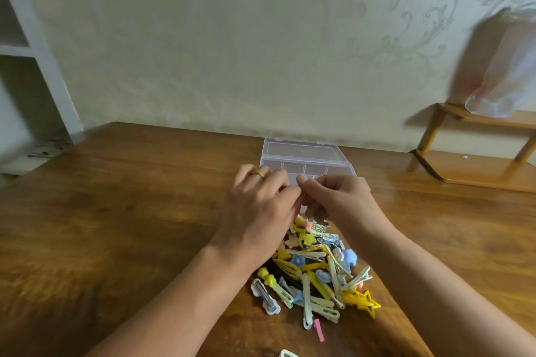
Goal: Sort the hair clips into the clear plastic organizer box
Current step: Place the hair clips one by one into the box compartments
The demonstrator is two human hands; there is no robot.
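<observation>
From the head view, our left hand (pixel 258 206) and right hand (pixel 336 200) met above the pile of hair clips (pixel 316 272) on the table (pixel 130 226), fingers curled, seemingly pinching something small; we could not tell what. The open organizer box (pixel 304 159) lay just beyond. Next, we judged, a clip needs a compartment.

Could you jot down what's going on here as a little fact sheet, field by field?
surface: wooden table
box: clear organizer box, lid open, compartments that show look empty
clips: hair clip pile, unsorted, nearer the person than the box
left hand: fingers curled, meeting the right hand
right hand: pinching something small, unclear what
</observation>
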